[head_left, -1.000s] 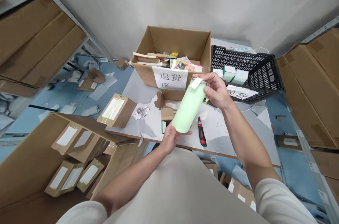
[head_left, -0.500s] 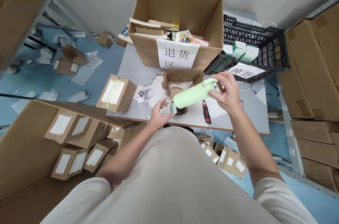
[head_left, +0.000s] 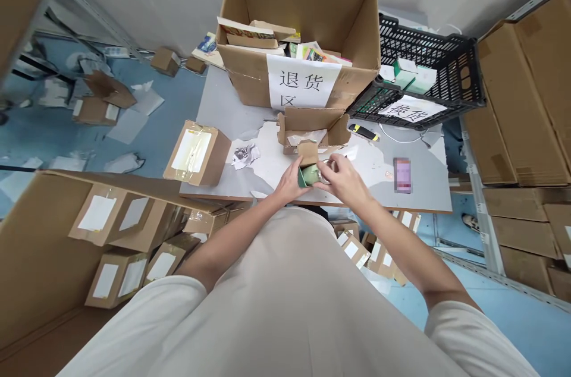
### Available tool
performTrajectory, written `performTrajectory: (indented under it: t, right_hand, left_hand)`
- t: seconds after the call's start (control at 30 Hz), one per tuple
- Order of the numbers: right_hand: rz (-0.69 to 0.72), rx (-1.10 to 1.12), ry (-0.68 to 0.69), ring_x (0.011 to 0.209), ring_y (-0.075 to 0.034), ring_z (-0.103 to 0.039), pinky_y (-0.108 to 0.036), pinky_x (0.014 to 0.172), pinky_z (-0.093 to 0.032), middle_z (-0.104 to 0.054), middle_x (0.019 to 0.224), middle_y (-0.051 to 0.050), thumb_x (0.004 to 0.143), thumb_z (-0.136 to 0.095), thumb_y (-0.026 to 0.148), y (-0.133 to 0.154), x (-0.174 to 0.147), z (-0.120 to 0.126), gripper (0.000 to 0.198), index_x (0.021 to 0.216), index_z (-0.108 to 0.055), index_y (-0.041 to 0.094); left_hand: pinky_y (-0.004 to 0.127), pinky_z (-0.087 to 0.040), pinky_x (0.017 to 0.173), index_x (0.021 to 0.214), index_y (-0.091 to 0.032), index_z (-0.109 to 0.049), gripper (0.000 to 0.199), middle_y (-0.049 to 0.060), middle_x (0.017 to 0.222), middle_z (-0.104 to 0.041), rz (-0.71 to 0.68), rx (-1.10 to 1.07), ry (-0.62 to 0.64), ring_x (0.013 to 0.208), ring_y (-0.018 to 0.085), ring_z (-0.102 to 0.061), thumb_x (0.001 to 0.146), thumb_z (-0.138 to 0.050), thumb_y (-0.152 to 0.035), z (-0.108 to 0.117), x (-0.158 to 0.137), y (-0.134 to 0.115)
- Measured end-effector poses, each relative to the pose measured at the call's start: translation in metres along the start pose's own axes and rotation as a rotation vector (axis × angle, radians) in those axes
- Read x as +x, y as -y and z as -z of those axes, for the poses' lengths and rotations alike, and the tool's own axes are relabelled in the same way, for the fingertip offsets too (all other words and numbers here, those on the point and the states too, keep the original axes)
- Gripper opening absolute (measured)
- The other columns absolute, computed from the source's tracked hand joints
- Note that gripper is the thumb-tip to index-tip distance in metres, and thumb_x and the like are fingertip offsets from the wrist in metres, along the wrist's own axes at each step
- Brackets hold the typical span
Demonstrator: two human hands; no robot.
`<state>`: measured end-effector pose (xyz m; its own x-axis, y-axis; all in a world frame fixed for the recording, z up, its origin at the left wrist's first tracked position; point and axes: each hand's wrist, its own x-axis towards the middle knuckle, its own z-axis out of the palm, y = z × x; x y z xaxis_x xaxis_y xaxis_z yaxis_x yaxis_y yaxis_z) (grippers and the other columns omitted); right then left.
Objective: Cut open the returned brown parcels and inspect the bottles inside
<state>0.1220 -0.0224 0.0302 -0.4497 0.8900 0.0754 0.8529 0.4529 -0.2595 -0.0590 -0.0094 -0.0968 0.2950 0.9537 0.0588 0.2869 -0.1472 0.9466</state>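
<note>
Left hand (head_left: pixel 289 183) fingers curled on small green-edged box (head_left: pixel 302 179), right hand (head_left: pixel 348 179) fingers pinching the cap end of green bottle (head_left: pixel 311 174) (partly inside that box), tabletop's (head_left: pixel 426 189) near edge.

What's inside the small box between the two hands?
Part of a green bottle shows inside the small box. The right hand covers some of it; the box's walls and the left hand hide anything deeper, so I can't see the bottom.

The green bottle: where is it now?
Head view, right of centre, at the front of the table: the green bottle sits partly in a small open box, between left hand and right hand.
</note>
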Motion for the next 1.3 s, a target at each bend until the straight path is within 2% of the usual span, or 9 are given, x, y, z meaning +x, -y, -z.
performTrajectory:
  t: [0.23,0.43,0.6,0.67,0.73,0.83,1.0,1.17,1.3]
  right_hand:
    - [0.024,-0.228,0.253,0.091,-0.032,-0.052,-0.036,0.063,-0.044,-0.056,0.109,-0.019,0.089,-0.052,0.046,0.004,0.011,-0.053,0.045,0.129,-0.053,0.026]
    - [0.137,-0.218,0.297,0.097,-0.033,-0.050,-0.043,0.079,-0.044,-0.059,0.107,-0.019,0.090,-0.049,0.045,-0.004,0.009,-0.067,0.051,0.134,-0.049,0.020]
    - [0.196,0.008,0.223,0.116,-0.034,-0.047,-0.052,0.098,-0.039,-0.052,0.126,-0.019,0.089,-0.052,0.046,-0.010,-0.007,-0.068,0.055,0.138,-0.046,0.022]
    - [0.110,0.135,0.094,0.126,-0.035,-0.040,-0.055,0.104,-0.035,-0.045,0.135,-0.020,0.088,-0.052,0.048,-0.014,-0.020,-0.070,0.060,0.141,-0.042,0.021]
    - [-0.136,0.261,-0.111,0.132,-0.036,-0.035,-0.058,0.105,-0.035,-0.040,0.139,-0.021,0.087,-0.052,0.051,-0.017,-0.032,-0.076,0.068,0.145,-0.035,0.019]
    - [-0.400,0.470,-0.277,0.126,-0.032,-0.045,-0.056,0.101,-0.042,-0.047,0.132,-0.020,0.089,-0.048,0.051,-0.016,-0.042,-0.087,0.070,0.148,-0.028,0.019]
    - [-0.130,0.549,-0.145,0.127,-0.031,-0.045,-0.057,0.106,-0.038,-0.055,0.129,-0.015,0.089,-0.051,0.043,-0.012,-0.034,-0.098,0.034,0.115,-0.062,0.025]
    - [-0.279,0.729,-0.257,0.116,-0.023,-0.055,-0.046,0.096,-0.049,-0.052,0.129,-0.016,0.091,-0.047,0.040,-0.022,-0.019,-0.088,0.036,0.122,-0.053,0.023]
    - [-0.050,0.690,-0.038,0.137,-0.028,-0.037,-0.050,0.108,-0.038,-0.035,0.149,-0.017,0.084,-0.061,0.042,-0.032,-0.010,-0.071,0.047,0.126,-0.051,0.023]
  left_hand:
    - [0.051,-0.034,0.111,0.138,-0.012,-0.038,0.099,0.023,0.139,-0.047,0.004,-0.063,0.001,0.131,0.036,-0.045,0.059,-0.080,-0.054,0.006,-0.010,0.011]
    - [0.052,-0.037,0.108,0.144,-0.014,-0.029,0.115,0.023,0.136,-0.049,0.001,-0.140,0.025,0.128,0.035,-0.048,0.051,-0.086,-0.050,0.005,-0.008,0.011]
    - [0.052,-0.035,0.109,0.145,-0.014,-0.027,0.117,0.021,0.136,-0.049,-0.003,-0.128,0.037,0.130,0.035,-0.047,0.049,-0.087,-0.046,0.011,-0.003,0.003]
    - [0.052,-0.035,0.109,0.144,-0.014,-0.030,0.114,0.021,0.138,-0.047,-0.003,-0.109,0.036,0.130,0.036,-0.046,0.050,-0.087,-0.045,0.013,-0.001,0.002]
    - [0.051,-0.035,0.109,0.146,-0.014,-0.026,0.118,0.022,0.138,-0.047,-0.011,-0.122,0.031,0.129,0.035,-0.047,0.049,-0.088,-0.042,0.014,0.002,0.000]
    - [0.051,-0.034,0.109,0.148,-0.015,-0.022,0.125,0.021,0.137,-0.049,-0.012,-0.167,0.032,0.130,0.035,-0.047,0.045,-0.089,-0.038,0.013,0.004,-0.004]
    - [0.052,-0.031,0.111,0.143,-0.015,-0.034,0.116,0.019,0.134,-0.051,0.017,-0.190,0.005,0.133,0.037,-0.042,0.043,-0.090,-0.037,0.014,0.005,-0.010]
    - [0.052,-0.035,0.108,0.131,-0.017,-0.049,0.088,0.017,0.130,-0.054,-0.088,-0.032,0.103,0.125,0.034,-0.048,0.054,-0.086,-0.040,0.017,0.004,-0.004]
    - [0.053,-0.035,0.108,0.131,-0.018,-0.049,0.079,0.017,0.132,-0.052,-0.167,0.063,0.124,0.127,0.034,-0.046,0.063,-0.080,-0.045,0.015,0.004,0.002]
